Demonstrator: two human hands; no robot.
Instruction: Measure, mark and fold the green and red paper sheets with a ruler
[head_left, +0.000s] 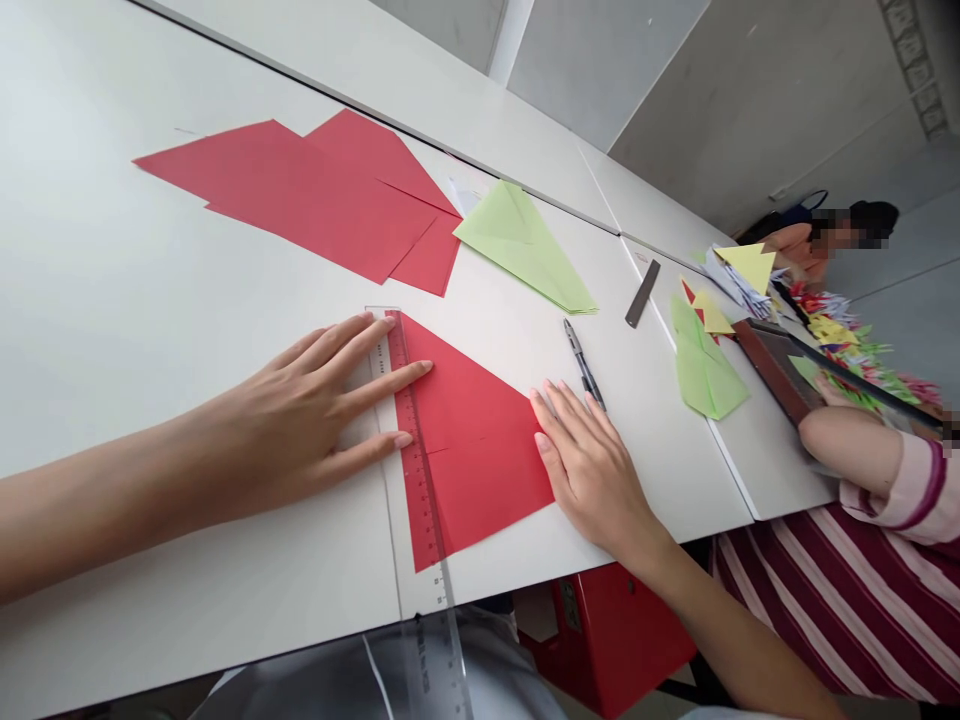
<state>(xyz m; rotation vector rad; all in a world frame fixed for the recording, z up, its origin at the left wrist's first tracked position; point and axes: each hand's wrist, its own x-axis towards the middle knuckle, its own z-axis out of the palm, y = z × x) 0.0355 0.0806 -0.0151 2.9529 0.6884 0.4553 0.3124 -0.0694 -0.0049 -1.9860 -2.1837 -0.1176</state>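
A clear plastic ruler (420, 490) lies along the left edge of a red sheet of paper (487, 450), its lower end sticking out past the table's front edge. My left hand (330, 400) rests flat with fingers spread, fingertips pressing on the ruler and the paper. At the sheet's right edge, my right hand (589, 465) lies flat with its fingers stretched out and holds nothing. A black pen (583, 362) lies just beyond my right fingertips. On the sheet, a short pencil-like line shows near the ruler.
More red sheets (315, 200) overlap farther back, beside folded light green paper (525, 245). A dark strip-shaped tool (643, 293) lies to the right. Another green paper piece (705, 365) spans the table seam. A co-worker's arm (855, 450) is at a paper cutter (780, 375); a red stool (615, 640) stands below.
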